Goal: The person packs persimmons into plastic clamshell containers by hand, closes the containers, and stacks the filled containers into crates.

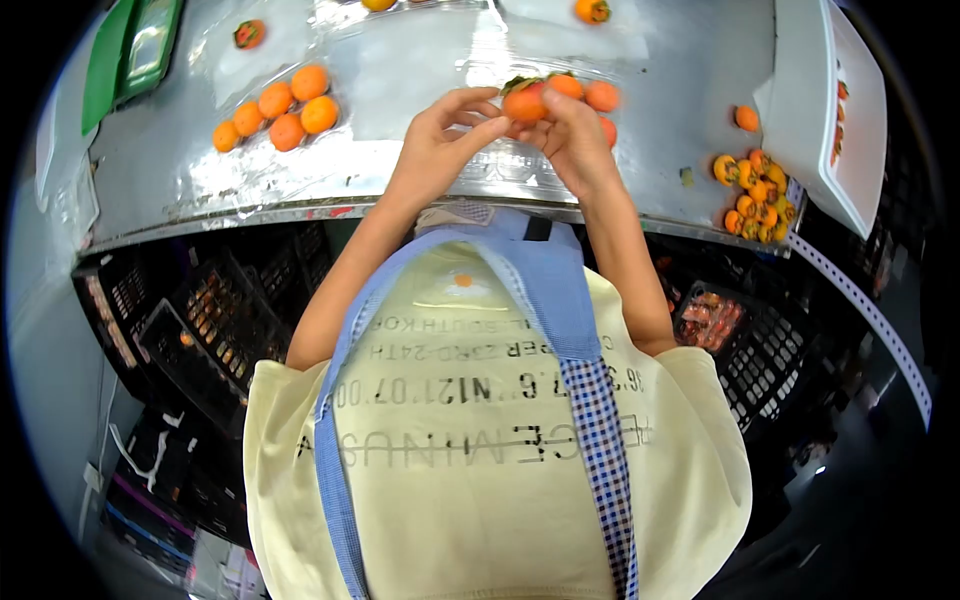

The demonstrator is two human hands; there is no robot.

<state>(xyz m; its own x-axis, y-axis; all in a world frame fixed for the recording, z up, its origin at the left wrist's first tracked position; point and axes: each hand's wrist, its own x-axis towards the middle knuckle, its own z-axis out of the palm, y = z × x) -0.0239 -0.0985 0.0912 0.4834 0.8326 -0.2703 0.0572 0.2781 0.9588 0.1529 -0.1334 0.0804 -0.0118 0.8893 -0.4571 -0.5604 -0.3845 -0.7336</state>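
Note:
My right hand [580,145] is closed on an orange-red persimmon [524,104] with green leaves on top, raised a little above the metal table. At the left side of that fruit is my left hand [445,145], its thumb and fingers apart and curved towards it. I cannot tell whether those fingertips touch the skin. Just beyond and beside my right hand lie several more persimmons [602,96], partly hidden by the fingers, on clear plastic. To the left sits a group of orange persimmons [276,100] in clear packaging.
Loose persimmons [766,200] are heaped at the table's [400,65] right front corner, beside a white foam box [850,120]. A green tray [135,45] stands far left. Black crates [215,310] are below the table edge, one holding a packed fruit punnet [710,317].

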